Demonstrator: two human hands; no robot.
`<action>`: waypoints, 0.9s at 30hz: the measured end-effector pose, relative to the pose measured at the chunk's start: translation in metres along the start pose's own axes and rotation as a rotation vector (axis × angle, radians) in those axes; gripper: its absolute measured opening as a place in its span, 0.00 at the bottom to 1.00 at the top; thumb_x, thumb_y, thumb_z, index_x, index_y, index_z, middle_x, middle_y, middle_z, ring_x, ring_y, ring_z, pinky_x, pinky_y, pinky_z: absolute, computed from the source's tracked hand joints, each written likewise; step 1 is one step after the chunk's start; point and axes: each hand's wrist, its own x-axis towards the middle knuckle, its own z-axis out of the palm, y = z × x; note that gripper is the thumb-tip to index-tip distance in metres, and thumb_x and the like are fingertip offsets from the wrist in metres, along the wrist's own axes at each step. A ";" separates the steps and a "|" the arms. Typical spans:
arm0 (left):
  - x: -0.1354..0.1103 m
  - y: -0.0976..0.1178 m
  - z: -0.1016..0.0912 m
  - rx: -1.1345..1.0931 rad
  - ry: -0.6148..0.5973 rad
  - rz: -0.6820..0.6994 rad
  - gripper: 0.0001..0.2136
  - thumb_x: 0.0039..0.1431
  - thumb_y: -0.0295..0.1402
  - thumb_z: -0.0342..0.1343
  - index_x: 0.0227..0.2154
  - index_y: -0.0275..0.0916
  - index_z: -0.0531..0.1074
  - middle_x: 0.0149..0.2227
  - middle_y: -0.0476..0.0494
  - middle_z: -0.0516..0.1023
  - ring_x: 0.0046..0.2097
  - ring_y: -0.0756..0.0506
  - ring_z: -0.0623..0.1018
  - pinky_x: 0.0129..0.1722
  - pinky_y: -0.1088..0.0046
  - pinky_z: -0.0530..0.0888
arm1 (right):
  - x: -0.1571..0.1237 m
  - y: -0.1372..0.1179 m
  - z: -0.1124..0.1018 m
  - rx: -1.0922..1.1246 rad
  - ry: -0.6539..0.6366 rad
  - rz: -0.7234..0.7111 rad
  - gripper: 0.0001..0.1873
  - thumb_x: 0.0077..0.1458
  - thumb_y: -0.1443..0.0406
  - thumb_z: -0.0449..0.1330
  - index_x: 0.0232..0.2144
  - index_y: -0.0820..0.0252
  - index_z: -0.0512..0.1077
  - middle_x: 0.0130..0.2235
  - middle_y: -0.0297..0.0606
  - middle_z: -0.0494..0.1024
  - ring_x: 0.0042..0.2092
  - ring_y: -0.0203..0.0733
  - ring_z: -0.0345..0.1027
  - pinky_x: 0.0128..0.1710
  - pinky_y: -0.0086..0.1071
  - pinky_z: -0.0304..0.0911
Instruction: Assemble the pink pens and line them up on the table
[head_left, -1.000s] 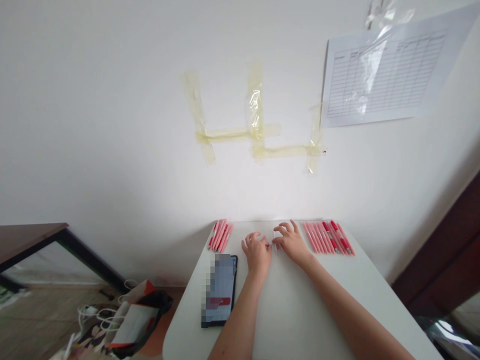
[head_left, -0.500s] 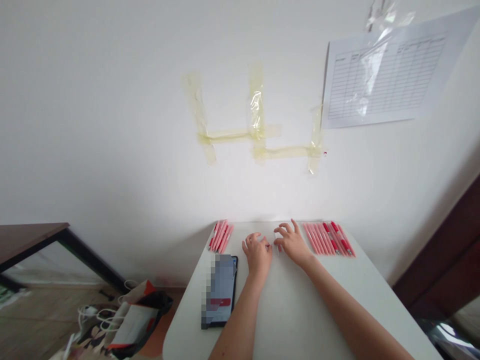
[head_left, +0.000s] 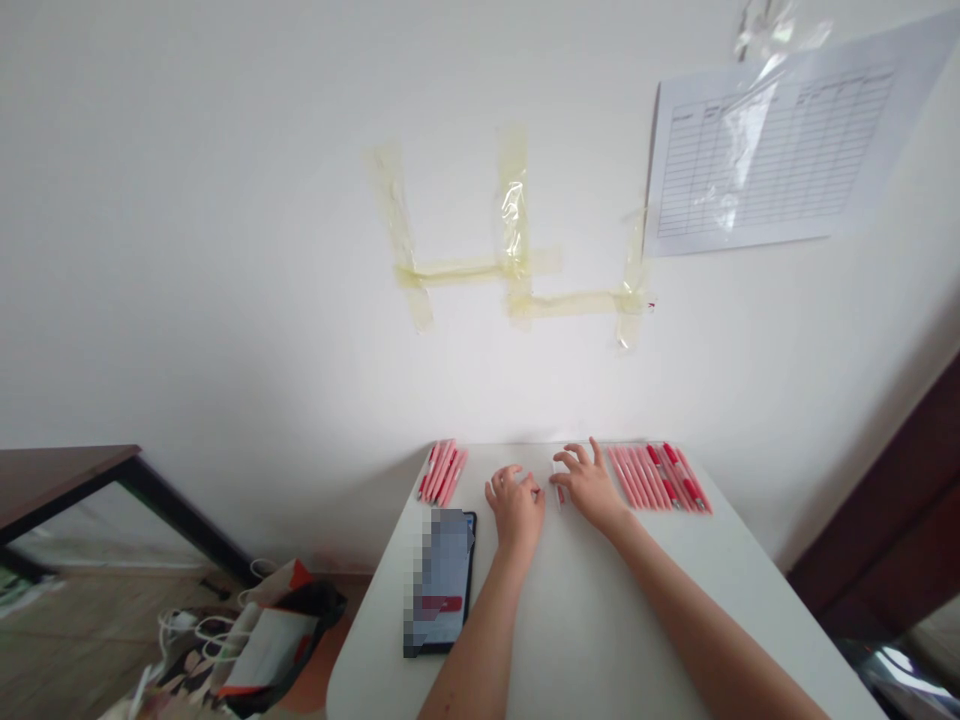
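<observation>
My left hand [head_left: 516, 508] is above the middle of the white table, its thumb and forefinger pinched on a small red pen part [head_left: 535, 490]. The other fingers of that hand are curled and partly spread. Just to the right, my right hand [head_left: 591, 492] pinches a thin clear and red pen piece [head_left: 560, 494] that points down toward the table; its forefinger sticks up. A short gap separates the two parts. Beyond the left hand lies a cluster of pink and red pens [head_left: 442, 472]. Beside the right hand, several pink and red pens [head_left: 656, 478] lie in a row.
A phone [head_left: 442, 580] with a partly blurred screen lies at the table's left side, near my left forearm. The white table [head_left: 585, 640] stands against a wall with yellowish tape [head_left: 514, 220] and a printed sheet [head_left: 780, 160]. Bags and cables [head_left: 262, 640] are on the floor at left.
My right hand has shifted slightly to the right with its pen piece, widening the gap to my left hand. The left hand has barely moved; its red part shows more clearly.
</observation>
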 end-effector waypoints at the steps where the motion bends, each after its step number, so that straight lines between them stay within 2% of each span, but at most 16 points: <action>1: 0.000 0.000 0.000 0.002 0.005 0.002 0.06 0.58 0.29 0.59 0.29 0.43 0.81 0.53 0.40 0.75 0.60 0.37 0.68 0.64 0.45 0.60 | 0.000 0.000 0.000 -0.005 0.005 0.007 0.11 0.60 0.66 0.61 0.40 0.43 0.81 0.55 0.36 0.75 0.63 0.53 0.57 0.68 0.64 0.30; 8: 0.000 -0.001 0.001 -0.004 0.001 0.004 0.06 0.57 0.29 0.60 0.29 0.43 0.82 0.53 0.40 0.75 0.60 0.36 0.68 0.63 0.45 0.60 | -0.001 0.002 0.000 -0.038 0.030 0.038 0.08 0.58 0.65 0.64 0.36 0.45 0.81 0.55 0.34 0.75 0.63 0.54 0.56 0.68 0.65 0.30; 27: 0.001 0.000 -0.001 -0.017 0.002 -0.016 0.05 0.57 0.30 0.60 0.30 0.43 0.81 0.53 0.41 0.75 0.59 0.38 0.68 0.63 0.49 0.62 | 0.000 0.003 -0.003 0.001 0.030 0.014 0.09 0.62 0.66 0.60 0.35 0.46 0.81 0.58 0.33 0.74 0.64 0.53 0.54 0.68 0.63 0.31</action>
